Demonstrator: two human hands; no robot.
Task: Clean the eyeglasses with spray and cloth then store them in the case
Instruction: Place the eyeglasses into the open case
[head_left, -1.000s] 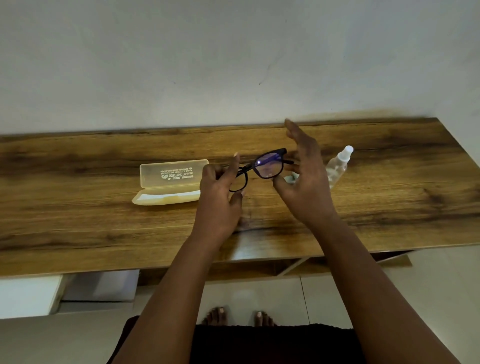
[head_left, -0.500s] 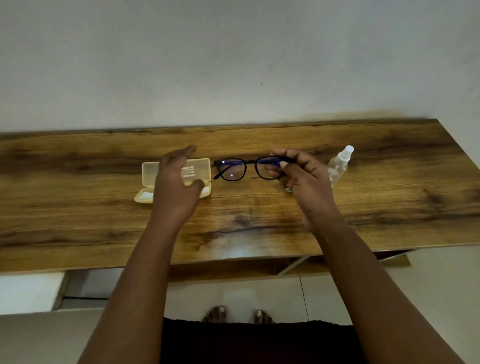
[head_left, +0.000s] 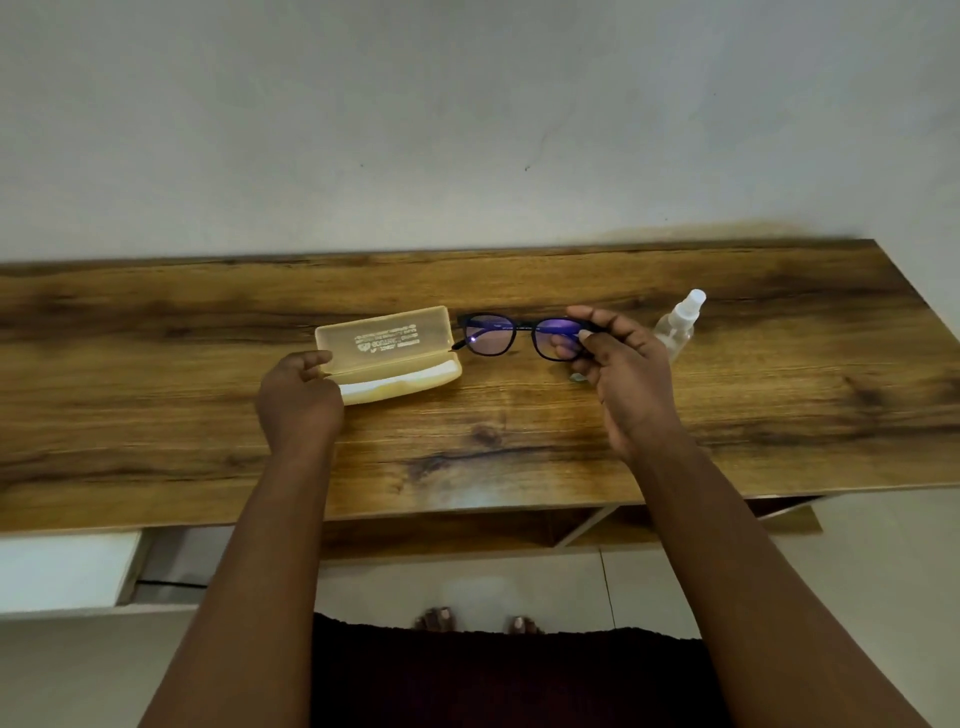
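Black-framed eyeglasses (head_left: 498, 335) with folded temples hang just above the wooden table (head_left: 519, 426), pinched at their right end by my right hand (head_left: 621, 374). To their left lies the open pale yellow glasses case (head_left: 387, 353), lid raised toward the wall. My left hand (head_left: 298, 397) grips the case's left end. A clear spray bottle (head_left: 680, 325) with a white cap stands right of my right hand. A small pale bit of cloth (head_left: 575, 378) peeks out under my right hand; most of it is hidden.
The table runs along a plain wall and ends at the right around (head_left: 883, 249). A white box (head_left: 62, 571) sits below the table's front edge at the left. My bare feet (head_left: 478, 621) show on the tiled floor.
My left hand let go of the glasses and moved left onto the case's end. My right hand closed on the glasses' right end and now holds them alone.
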